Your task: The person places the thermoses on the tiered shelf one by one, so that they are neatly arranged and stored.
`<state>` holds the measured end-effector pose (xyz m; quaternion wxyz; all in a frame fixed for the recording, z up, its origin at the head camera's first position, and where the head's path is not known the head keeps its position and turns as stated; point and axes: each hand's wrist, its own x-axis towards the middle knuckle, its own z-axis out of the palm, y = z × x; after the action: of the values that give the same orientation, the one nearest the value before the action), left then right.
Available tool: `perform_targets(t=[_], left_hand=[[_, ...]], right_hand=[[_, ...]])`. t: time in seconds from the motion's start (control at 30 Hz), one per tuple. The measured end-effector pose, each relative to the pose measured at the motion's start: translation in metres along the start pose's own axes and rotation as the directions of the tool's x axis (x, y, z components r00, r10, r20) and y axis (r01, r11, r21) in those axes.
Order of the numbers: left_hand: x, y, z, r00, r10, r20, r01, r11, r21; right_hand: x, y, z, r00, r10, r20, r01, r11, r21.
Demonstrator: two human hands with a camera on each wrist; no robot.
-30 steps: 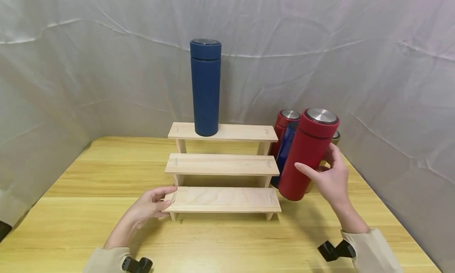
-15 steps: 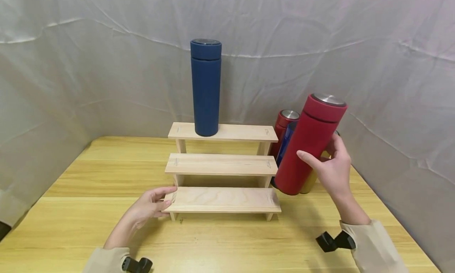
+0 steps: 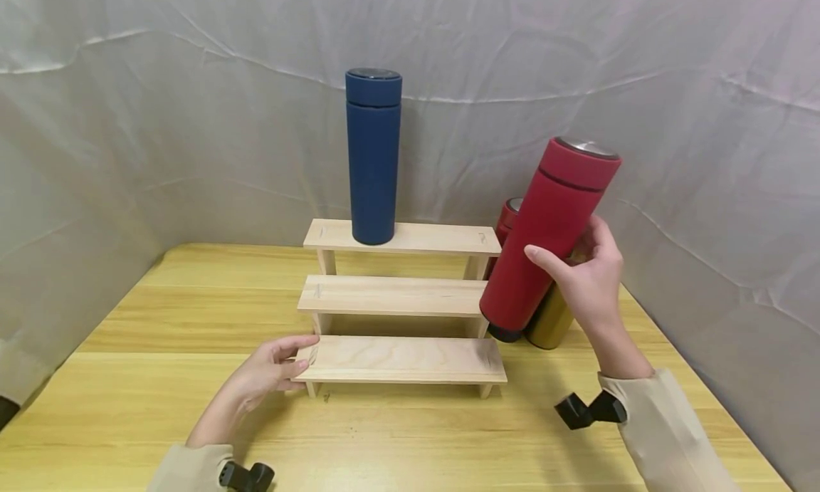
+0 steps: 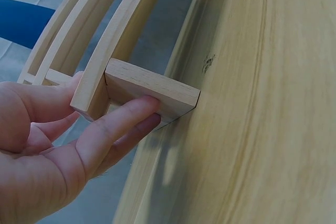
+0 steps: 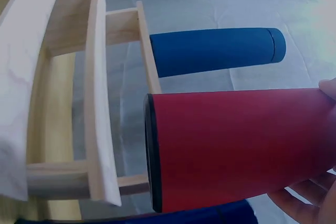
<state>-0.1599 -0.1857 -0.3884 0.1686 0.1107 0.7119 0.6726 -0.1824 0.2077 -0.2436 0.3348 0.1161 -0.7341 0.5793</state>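
Note:
A red thermos bottle [image 3: 551,221] with a silver-topped lid is held by my right hand [image 3: 592,278], the thumb on its near side. It leans, lid up to the right, its bottom in front of the middle shelf's right end in the head view. The right wrist view shows the red thermos [image 5: 241,145] with its black base. My left hand [image 3: 265,371] grips the left end of the lowest board of a three-step wooden shelf [image 3: 397,360]; in the left wrist view its fingertips [image 4: 147,103] touch the support. A blue thermos [image 3: 374,164] stands upright on the top step.
Behind the held bottle stand another red thermos [image 3: 505,218] and a gold one [image 3: 552,325], both partly hidden. A dark blue thermos [image 5: 215,215] lies along the bottom edge of the right wrist view. Grey cloth [image 3: 224,136] encloses the wooden table [image 3: 384,435].
My right hand has raised the red thermos and brought it left toward the shelf, tilting it further. The left hand and the blue thermos on top have stayed put.

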Motion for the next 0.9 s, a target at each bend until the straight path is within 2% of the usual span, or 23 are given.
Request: perform_targets(t=[0.4, 0.67, 0.8, 0.9], left_hand=[[-0.001, -0.001, -0.001, 1.000, 0.005, 0.003, -0.005, 1.000, 0.000], [-0.002, -0.002, -0.002, 1.000, -0.001, -0.006, 0.001, 1.000, 0.018], [-0.002, -0.002, -0.001, 1.000, 0.007, -0.002, -0.007, 1.000, 0.015], [-0.002, -0.002, -0.001, 1.000, 0.007, -0.005, -0.007, 1.000, 0.014]], right_hand=[[0.019, -0.016, 0.025, 0.993, -0.114, 0.024, 0.113, 0.993, 0.041], [0.029, -0.013, 0.041, 0.990, -0.139, 0.015, 0.138, 0.988, 0.065], [0.030, -0.024, 0.048, 0.990, -0.144, 0.013, 0.142, 0.987, 0.072], [0.035, -0.023, 0.053, 0.988, -0.153, 0.004, 0.153, 0.985, 0.084]])
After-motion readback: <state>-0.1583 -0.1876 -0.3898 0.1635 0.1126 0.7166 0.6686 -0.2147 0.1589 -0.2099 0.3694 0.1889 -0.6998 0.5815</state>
